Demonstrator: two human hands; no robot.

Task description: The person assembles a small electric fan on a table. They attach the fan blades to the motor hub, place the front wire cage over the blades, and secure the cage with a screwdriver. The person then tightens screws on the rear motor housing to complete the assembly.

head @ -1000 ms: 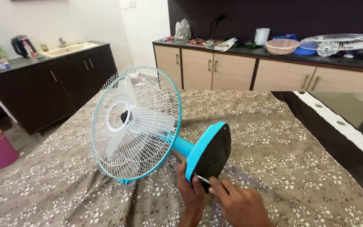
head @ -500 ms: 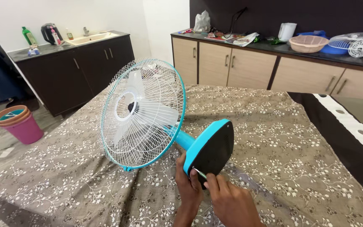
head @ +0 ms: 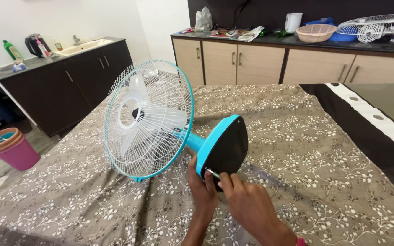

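A table fan lies on its side on a bed with a brown flowered cover (head: 306, 150). Its white wire cage with a turquoise rim (head: 147, 119) faces left. The turquoise base (head: 224, 145) shows its black underside toward me. My left hand (head: 201, 189) grips the lower edge of the base. My right hand (head: 247, 205) holds a thin screwdriver (head: 212, 172) whose tip meets the black underside near that edge.
A dark sink cabinet (head: 55, 86) with a kettle and bottles stands at the left. Stacked pink buckets (head: 10, 148) sit on the floor. A beige counter (head: 297, 64) at the back carries a basket, a jug and a spare fan cage (head: 375, 25).
The view has shifted, so the fan sits slightly lower left and closer in the frame. Both hands stay at the base's lower edge with the screwdriver on the underside.
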